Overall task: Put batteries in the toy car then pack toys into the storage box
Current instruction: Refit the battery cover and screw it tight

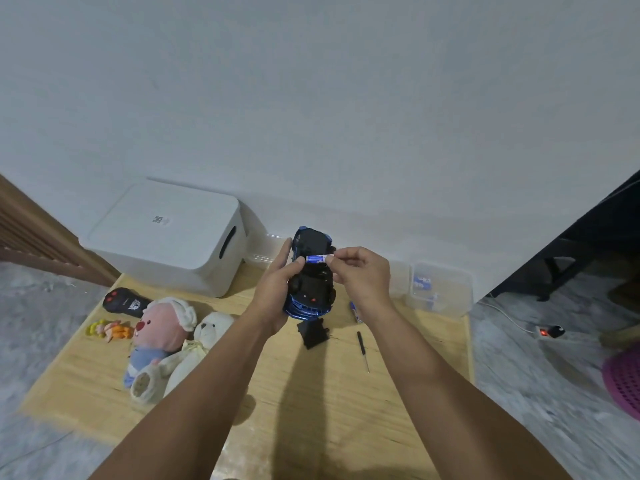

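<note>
We see the left hand (277, 289) gripping the car (310, 271) belly-up above the worktop (311, 393). The right hand (363, 275) pinches a battery (317, 259) laid across the car's underside; the box (166, 237) sits closed at the worktop's far left, toys (166, 337) near it

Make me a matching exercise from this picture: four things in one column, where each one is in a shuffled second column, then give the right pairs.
Things:
1. battery
2. toy car
3. screwdriver
4. storage box

Places:
A. lying on the table, right of the black cover
B. pinched by the right hand over the car's underside
C. at the table's far left, lid on
D. gripped upside down in the left hand

Pairs: 1-B, 2-D, 3-A, 4-C
</note>
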`<state>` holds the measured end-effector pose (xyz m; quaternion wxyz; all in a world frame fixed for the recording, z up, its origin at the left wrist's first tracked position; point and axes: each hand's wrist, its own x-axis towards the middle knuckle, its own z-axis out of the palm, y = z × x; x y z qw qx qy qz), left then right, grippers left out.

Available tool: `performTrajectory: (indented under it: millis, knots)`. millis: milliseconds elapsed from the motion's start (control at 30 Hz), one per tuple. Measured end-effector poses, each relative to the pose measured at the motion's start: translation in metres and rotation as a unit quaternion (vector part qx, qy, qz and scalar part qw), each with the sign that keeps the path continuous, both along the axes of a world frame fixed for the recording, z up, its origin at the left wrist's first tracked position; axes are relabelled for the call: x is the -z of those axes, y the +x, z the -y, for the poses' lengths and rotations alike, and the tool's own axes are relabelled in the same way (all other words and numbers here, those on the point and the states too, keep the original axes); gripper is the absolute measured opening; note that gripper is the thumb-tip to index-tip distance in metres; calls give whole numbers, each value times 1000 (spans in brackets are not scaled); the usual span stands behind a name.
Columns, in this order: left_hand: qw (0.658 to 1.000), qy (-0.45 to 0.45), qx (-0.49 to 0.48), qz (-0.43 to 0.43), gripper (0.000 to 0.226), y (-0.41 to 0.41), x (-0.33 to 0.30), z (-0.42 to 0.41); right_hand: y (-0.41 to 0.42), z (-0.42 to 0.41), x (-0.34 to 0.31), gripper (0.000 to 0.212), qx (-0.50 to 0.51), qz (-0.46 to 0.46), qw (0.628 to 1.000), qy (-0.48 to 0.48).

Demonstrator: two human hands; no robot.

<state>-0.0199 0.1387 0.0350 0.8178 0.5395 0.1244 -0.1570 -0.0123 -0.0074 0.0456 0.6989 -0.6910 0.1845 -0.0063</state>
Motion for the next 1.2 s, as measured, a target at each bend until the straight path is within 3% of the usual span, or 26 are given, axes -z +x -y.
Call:
performTrajectory:
  millis: [167, 433, 733, 867, 933, 1000, 1200]
  knots:
    - [999, 12, 7, 30, 41, -4, -1, 7, -4, -4, 6, 6, -4, 40, 996, -80]
    - [999, 2, -29, 20, 40, -5, 4, 11, -10, -7, 10, 16, -20, 93, 981, -172]
    - [999, 29, -41, 10, 39, -8, 6, 9, -10, -6, 19, 22, -93, 130, 936, -315]
    - [998, 45, -47, -5, 39, -11, 11, 9, -7, 2, 26, 28, -158, 95, 932, -311]
    - [997, 50, -49, -15, 40, -11, 14, 7, -3, 10, 30, 31, -122, 57, 962, -237]
    - [997, 49, -54, -30, 40, -11, 15, 4, -1, 23, 38, 27, -58, 22, 973, -224]
    - [993, 56, -81, -61, 40, -12, 23, -6, 0, 47, 75, 24, -112, -114, 914, -372]
